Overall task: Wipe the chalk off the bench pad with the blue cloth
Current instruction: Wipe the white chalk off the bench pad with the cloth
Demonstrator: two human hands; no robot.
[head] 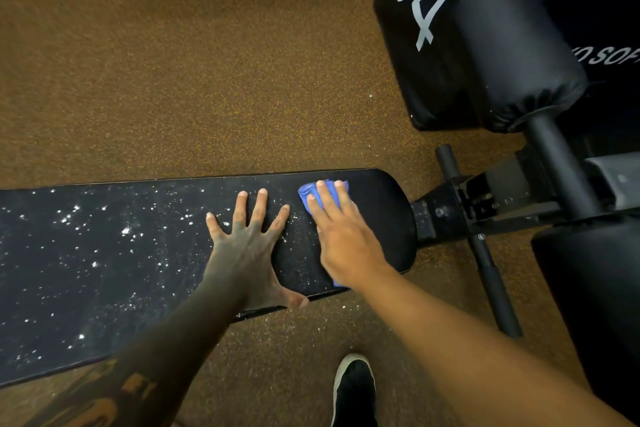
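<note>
Lying flat beneath the right hand [341,239], the blue cloth [306,195] is sitting near the right end of the bench pad [381,211], toward its far edge; a folded bunch of it is showing past the fingertips and beside the index finger, and a thin blue sliver is peeking out under the heel of the palm by the near edge; the right hand is pressing down on the cloth with its fingers straight and close together, not curling round it; the left hand [247,246] is resting just beside it on the bare pad, fingers splayed wide and flat, thumb hanging over the near edge, gripping nothing; white chalk [126,230] is speckling the pad from the left hand out to the left end, while the right end is looking darker; the black bench frame [450,215] is jutting out past the right end; a black shoe [353,388] is standing on the brown speckled floor [173,80] below the near edge.
</note>
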